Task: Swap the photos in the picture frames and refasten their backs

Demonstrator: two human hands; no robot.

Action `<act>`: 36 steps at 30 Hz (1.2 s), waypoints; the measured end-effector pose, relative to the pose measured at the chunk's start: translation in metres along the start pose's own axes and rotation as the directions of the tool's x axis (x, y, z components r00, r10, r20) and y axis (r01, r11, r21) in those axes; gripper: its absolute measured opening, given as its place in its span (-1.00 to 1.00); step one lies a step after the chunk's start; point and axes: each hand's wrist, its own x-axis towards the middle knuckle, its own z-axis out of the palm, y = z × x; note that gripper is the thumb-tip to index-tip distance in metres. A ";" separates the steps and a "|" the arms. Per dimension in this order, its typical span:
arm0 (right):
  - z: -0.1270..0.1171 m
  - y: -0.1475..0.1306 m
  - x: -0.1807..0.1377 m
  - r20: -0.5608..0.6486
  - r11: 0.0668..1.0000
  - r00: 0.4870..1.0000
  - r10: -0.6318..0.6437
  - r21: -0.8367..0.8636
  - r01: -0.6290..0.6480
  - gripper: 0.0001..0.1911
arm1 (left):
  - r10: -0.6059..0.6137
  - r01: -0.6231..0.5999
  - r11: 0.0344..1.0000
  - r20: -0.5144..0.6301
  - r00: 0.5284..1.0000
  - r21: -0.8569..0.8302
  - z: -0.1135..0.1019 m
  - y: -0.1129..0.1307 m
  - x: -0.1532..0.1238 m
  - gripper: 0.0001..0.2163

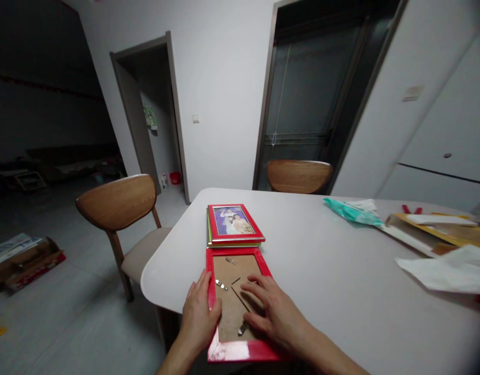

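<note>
A red picture frame [240,350] lies face down at the near edge of the white table, showing its brown backing board [228,323]. Several small metal clips [222,285] sit on the board. My left hand [199,312] grips the frame's left side, thumb over the inner edge. My right hand [277,310] rests over the right half with fingers apart and curved, touching the board around its stand flap [243,297]; the thumb is beside the lower clip [242,329]. Directly beyond lies a stack of frames, topped by a red frame with a photo [232,221].
On the table's [321,271] right side lie a teal plastic wrapper [351,212], a yellow-edged open package [431,229] and white wrapping [451,268]. Wooden chairs [121,203] stand left and at the far side [300,176]. A cardboard box [29,263] is on the floor.
</note>
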 end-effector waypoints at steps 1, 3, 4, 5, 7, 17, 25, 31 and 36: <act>0.000 0.001 0.000 -0.020 0.999 0.999 0.034 -0.024 -0.034 -0.62 | 0.001 -0.001 1.000 0.006 1.000 0.007 0.002 0.002 -0.001 -0.50; 0.000 0.003 0.000 -0.037 0.997 0.998 0.057 -0.052 -0.059 -0.67 | -0.002 0.002 1.000 0.018 1.000 0.014 0.005 0.006 -0.001 -0.50; 0.000 0.004 0.000 -0.042 0.997 0.997 0.060 -0.052 -0.062 -0.68 | -0.007 0.007 1.000 0.024 1.000 0.014 0.007 0.008 -0.002 -0.49; 0.000 0.005 0.001 -0.050 0.997 0.997 0.065 -0.047 -0.068 -0.68 | -0.015 0.014 1.000 0.030 0.999 0.012 0.007 0.010 -0.002 -0.49; -0.002 0.009 0.000 -0.067 0.995 0.994 0.089 -0.033 -0.092 -0.63 | -0.035 0.035 0.999 0.039 0.999 0.000 0.008 0.012 -0.002 -0.47; -0.030 -0.017 0.007 -0.189 0.997 0.979 0.079 -0.010 -0.082 -0.63 | -0.151 0.113 0.670 0.014 0.988 -0.734 -0.003 0.049 0.002 -0.50; -0.035 0.028 0.000 -0.256 0.977 0.947 0.192 -0.042 -0.210 -0.62 | -0.295 0.282 0.474 0.151 0.943 -0.834 -0.052 0.003 0.004 -0.39; -0.026 0.041 -0.005 -0.272 0.970 0.936 0.224 -0.035 -0.242 -0.61 | -0.282 0.320 0.442 0.209 0.937 -0.838 -0.051 -0.005 -0.002 -0.40; -0.022 0.019 0.002 -0.185 0.971 0.963 0.197 0.171 -0.166 -0.59 | -0.186 0.324 0.408 0.269 0.945 -0.853 -0.027 0.015 -0.001 -0.40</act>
